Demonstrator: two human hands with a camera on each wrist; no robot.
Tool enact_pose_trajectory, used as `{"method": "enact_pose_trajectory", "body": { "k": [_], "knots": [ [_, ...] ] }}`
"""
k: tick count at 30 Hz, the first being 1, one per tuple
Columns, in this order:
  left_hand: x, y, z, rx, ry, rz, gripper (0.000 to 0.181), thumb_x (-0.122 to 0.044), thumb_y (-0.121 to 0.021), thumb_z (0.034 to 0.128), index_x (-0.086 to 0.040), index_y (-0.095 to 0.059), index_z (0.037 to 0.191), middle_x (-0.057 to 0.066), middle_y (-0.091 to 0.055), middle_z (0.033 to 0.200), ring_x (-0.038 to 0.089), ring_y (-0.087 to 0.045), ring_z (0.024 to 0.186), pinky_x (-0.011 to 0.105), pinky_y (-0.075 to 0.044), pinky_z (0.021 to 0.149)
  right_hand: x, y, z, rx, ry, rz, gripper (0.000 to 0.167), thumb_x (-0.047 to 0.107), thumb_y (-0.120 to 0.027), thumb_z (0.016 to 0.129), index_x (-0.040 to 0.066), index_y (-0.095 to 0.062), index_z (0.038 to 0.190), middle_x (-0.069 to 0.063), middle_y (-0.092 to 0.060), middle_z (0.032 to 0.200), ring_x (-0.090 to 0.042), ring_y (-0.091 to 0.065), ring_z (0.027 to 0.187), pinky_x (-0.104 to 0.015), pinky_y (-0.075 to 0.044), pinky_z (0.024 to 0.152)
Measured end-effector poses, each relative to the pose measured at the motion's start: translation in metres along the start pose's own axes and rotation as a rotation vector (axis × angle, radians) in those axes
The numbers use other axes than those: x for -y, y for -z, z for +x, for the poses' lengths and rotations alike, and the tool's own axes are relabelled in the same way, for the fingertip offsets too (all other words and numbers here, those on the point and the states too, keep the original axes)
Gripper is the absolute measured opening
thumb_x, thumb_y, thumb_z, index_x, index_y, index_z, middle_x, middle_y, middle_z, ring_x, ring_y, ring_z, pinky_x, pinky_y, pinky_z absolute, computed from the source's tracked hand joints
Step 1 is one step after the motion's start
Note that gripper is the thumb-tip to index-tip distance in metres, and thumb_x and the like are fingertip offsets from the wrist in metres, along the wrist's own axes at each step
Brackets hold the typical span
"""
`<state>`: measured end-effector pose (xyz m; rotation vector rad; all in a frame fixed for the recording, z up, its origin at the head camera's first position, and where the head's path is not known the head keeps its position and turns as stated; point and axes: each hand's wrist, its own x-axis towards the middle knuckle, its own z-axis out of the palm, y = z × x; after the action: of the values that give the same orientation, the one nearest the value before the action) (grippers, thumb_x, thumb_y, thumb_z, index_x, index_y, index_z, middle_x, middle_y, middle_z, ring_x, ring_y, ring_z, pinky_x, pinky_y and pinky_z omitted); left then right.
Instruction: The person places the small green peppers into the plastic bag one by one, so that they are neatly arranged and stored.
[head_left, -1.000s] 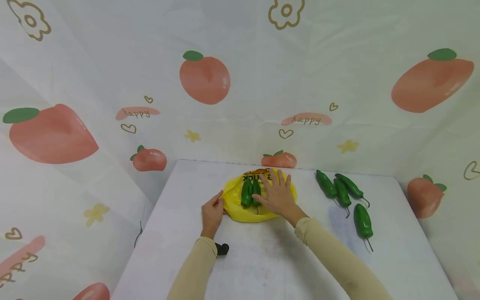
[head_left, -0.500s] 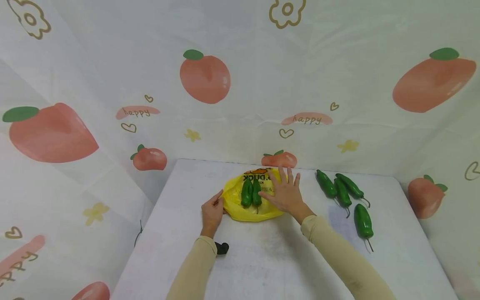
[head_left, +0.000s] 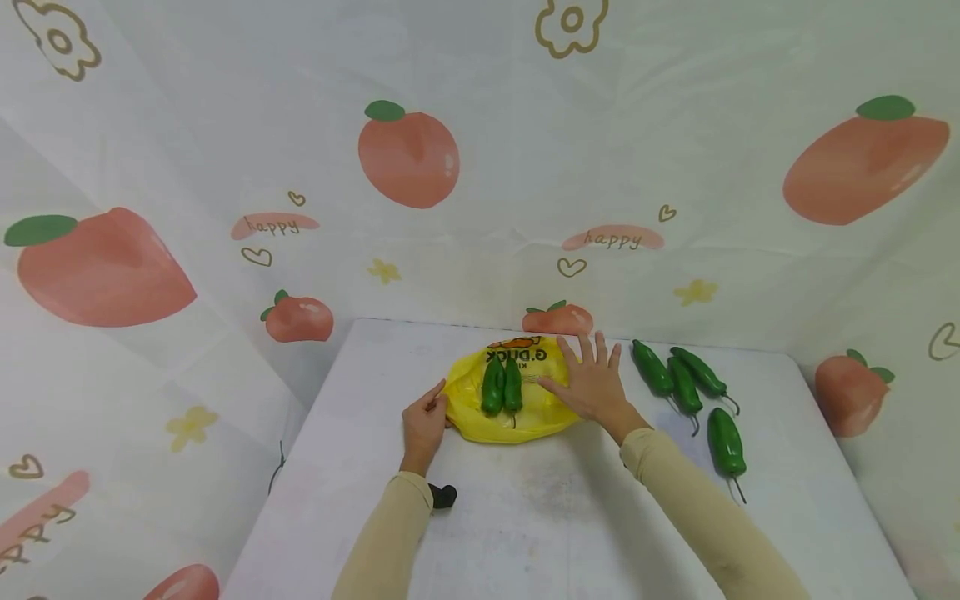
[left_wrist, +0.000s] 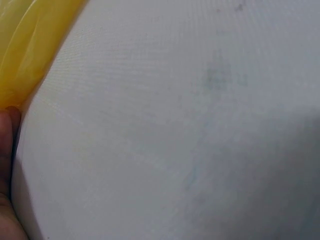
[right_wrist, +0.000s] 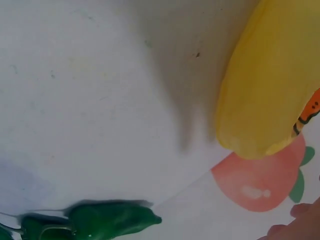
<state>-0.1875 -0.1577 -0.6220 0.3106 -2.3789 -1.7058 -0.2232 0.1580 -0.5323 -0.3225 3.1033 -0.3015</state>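
Note:
In the head view, a yellow plastic bag (head_left: 468, 425) with "G.DUCK" print lies at the back middle of the table. Two green chili peppers, a left one (head_left: 492, 386) and a right one (head_left: 512, 385), lie side by side on its print. My left hand (head_left: 424, 423) pinches the bag's left edge; in the left wrist view its fingers (left_wrist: 7, 135) meet the yellow plastic (left_wrist: 30, 35). At the bag's right side is my right hand (head_left: 596, 385), its fingers straight and spread. Whether it touches the plastic, I cannot tell. Part of this hand (right_wrist: 300, 226) shows in the right wrist view.
Several loose green peppers (head_left: 684, 385) lie at the table's back right, with another pepper (head_left: 727, 446) closer to me. A small black object (head_left: 444, 497) sits by my left sleeve, partly hidden. A fruit-printed white cloth (head_left: 480, 250) rises behind the table.
My right hand has moved to the right across the bag with fingers spread, uncovering more print and the right pepper. My left hand keeps its place at the left edge.

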Motion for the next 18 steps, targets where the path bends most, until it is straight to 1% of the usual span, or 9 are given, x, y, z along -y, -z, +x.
{"method": "enact_pose_trajectory", "body": {
  "k": [6,10,14,18],
  "knots": [
    [-0.001,0.000,0.000,0.001,-0.003,-0.002,0.032,-0.023,-0.063,0.0997,-0.026,-0.071,0.131,0.011,-0.078,0.094,0.013,-0.062,0.056,0.022,-0.054,0.054,-0.010,0.004,-0.003,0.007,-0.025,-0.011,0.096,0.076,-0.045,0.092,0.019,-0.020,0.165,-0.020,-0.008,0.171,-0.054,-0.006,0.155,-0.077,-0.002,0.120],
    [-0.001,-0.001,0.000,0.000,0.008,0.019,0.033,-0.024,-0.063,0.0995,-0.027,-0.070,0.132,0.010,-0.078,0.094,0.012,-0.062,0.057,0.022,-0.054,0.054,-0.018,0.006,-0.004,0.003,-0.025,0.006,0.095,0.073,-0.047,0.092,0.016,-0.022,0.164,-0.023,-0.008,0.170,-0.055,-0.006,0.154,-0.077,0.000,0.120],
    [0.001,-0.001,0.000,-0.001,0.018,0.037,0.034,-0.024,-0.063,0.0998,-0.026,-0.070,0.133,0.010,-0.078,0.095,0.011,-0.062,0.057,0.021,-0.054,0.054,-0.029,0.007,-0.005,-0.024,-0.024,0.017,0.093,0.072,-0.048,0.093,0.015,-0.025,0.163,-0.025,-0.011,0.169,-0.056,-0.009,0.153,-0.077,-0.002,0.120],
    [0.000,-0.001,0.000,-0.008,0.010,0.050,0.033,-0.024,-0.063,0.0996,-0.027,-0.070,0.132,0.009,-0.078,0.092,0.011,-0.061,0.056,0.021,-0.054,0.054,-0.039,0.009,-0.005,-0.052,-0.035,0.039,0.093,0.073,-0.046,0.094,0.013,-0.028,0.162,-0.027,-0.014,0.168,-0.057,-0.010,0.152,-0.079,-0.004,0.118]
  ]
}}
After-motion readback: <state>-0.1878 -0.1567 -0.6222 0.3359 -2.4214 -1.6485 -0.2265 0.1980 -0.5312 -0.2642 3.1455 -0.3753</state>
